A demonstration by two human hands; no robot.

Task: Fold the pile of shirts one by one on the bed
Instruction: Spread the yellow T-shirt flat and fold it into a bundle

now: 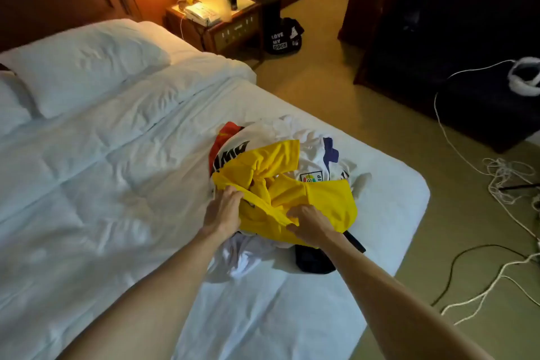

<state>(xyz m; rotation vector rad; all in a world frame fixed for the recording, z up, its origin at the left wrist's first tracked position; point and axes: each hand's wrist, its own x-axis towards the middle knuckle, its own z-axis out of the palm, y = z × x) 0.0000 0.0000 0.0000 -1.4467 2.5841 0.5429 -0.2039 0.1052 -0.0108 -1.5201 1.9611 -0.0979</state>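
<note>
A white pillow lies at the far left on the bed, whose white cover is creased. Further right the left hand has its fingers curled into the near edge of the yellow shirt, gripping a fold of it. The shirt sits crumpled on top of the pile of shirts, white, red and dark ones, near the bed's right edge. The right hand pinches the same yellow cloth, fingers bent tight round a bunched fold. Right of the bed, white cables trail over the carpet
</note>
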